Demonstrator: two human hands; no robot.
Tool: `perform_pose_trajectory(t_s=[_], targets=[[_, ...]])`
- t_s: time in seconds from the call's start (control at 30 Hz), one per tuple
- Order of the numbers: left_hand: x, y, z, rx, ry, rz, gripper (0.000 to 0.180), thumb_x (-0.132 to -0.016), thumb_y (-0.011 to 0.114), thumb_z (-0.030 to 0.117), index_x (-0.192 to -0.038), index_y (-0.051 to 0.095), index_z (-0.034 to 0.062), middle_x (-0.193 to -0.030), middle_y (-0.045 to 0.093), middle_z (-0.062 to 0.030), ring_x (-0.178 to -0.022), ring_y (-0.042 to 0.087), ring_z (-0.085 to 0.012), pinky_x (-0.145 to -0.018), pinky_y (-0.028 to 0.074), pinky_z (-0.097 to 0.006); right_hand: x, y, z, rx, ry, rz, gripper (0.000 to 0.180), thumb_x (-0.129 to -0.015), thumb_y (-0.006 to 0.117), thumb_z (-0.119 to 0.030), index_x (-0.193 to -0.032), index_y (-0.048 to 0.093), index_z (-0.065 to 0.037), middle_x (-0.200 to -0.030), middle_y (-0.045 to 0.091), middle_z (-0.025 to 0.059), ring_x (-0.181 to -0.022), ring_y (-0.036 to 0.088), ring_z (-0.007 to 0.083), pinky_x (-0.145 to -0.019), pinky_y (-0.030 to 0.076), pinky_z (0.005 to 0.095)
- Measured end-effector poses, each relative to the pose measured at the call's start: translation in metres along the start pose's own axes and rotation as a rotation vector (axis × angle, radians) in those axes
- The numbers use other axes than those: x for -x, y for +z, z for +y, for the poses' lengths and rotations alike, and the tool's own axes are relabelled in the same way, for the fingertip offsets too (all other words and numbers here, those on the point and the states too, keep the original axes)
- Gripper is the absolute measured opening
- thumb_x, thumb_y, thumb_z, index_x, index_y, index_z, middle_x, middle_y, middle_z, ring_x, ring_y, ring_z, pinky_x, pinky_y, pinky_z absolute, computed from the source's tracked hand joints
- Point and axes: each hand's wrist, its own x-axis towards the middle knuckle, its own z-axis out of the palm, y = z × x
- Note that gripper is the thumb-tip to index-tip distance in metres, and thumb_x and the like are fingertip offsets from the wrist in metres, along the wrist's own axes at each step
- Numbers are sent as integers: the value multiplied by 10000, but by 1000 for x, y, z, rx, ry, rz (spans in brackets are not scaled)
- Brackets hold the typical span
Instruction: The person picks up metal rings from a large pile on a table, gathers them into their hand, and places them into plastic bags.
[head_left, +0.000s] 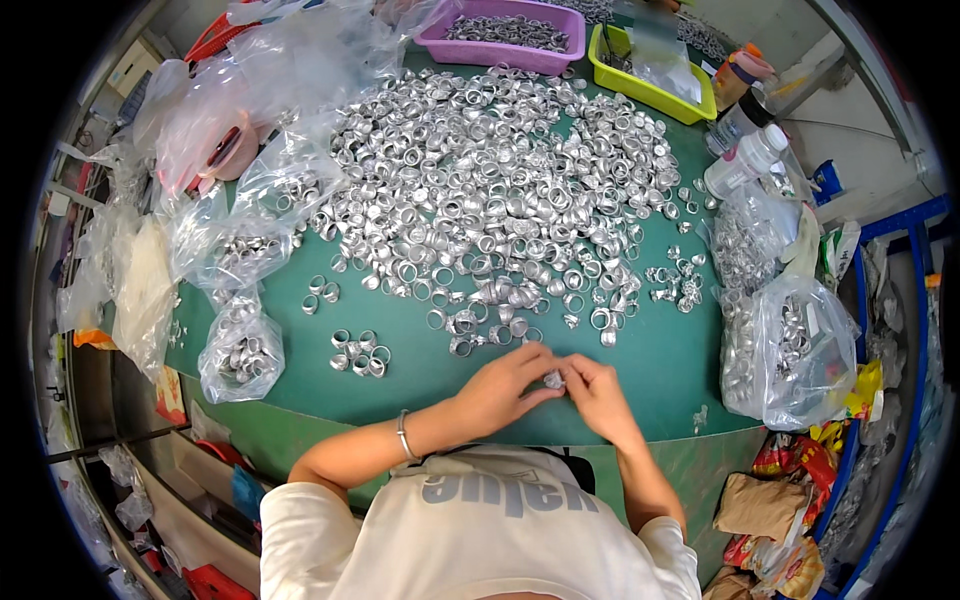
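A small silver ring (553,380) is pinched between my two hands at the front edge of the green table. My left hand (505,388), with a bracelet on its wrist, curls its fingers round one side of it. From the other side the fingers of my right hand (595,390) close on it, hiding part of its shape. Just beyond my hands spreads a broad heap of silver rings (480,190), its nearest pieces close to my left fingers. A little group of rings (360,352) lies apart to the left of my left hand.
Clear bags of rings stand at the left (242,355) and right (800,350). A purple tray (500,55) and a yellow-green tray (655,95) sit at the back. White bottles (745,162) line the right edge. Blue metal shelving (915,260) stands beyond, and packages lie below the table.
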Motion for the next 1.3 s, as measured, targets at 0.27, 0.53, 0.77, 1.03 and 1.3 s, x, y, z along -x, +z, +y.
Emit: perform_pose_trajectory(t_s=[0.27,0.53,0.77,1.03,1.3], targets=[[23,41,-11,-396,184,94,211,-746,693,145,-886,568,48,-887,543,-94,-763,541,-250,-660,421,-356,-1,-39,15,550,-304,481,138,-801,634,-111,-901,607,-19,-869,609,138,-798,579,329,-685,450,403],[20,57,-14,-519,75,53,278,-734,718,236,-857,558,45,-783,542,-67,-706,524,-248,-640,414,-362,-17,-33,38,743,-319,632,175,-791,653,-69,-949,594,-23,-816,598,100,-767,569,231,-666,453,339],[25,43,-1,-316,-60,118,298,-753,711,206,-958,565,46,-772,534,-75,-698,530,-260,-631,420,-353,12,-29,42,-629,50,19,107,-887,593,-75,-953,628,0,-755,615,29,-642,550,76,-576,446,208],[1,21,-15,-652,-42,238,282,-749,669,77,-1020,596,47,-1004,521,-98,-916,479,-272,-761,365,-378,19,-16,42,-172,-21,128,60,-841,611,-19,-887,644,1,-744,605,55,-611,542,95,-530,425,220],[3,23,-9,-390,86,180,198,-748,645,16,-939,590,15,-1017,518,-122,-896,510,-293,-770,400,-373,5,-38,23,295,-207,548,101,-773,624,23,-872,625,1,-801,597,121,-616,543,253,-558,441,333]])
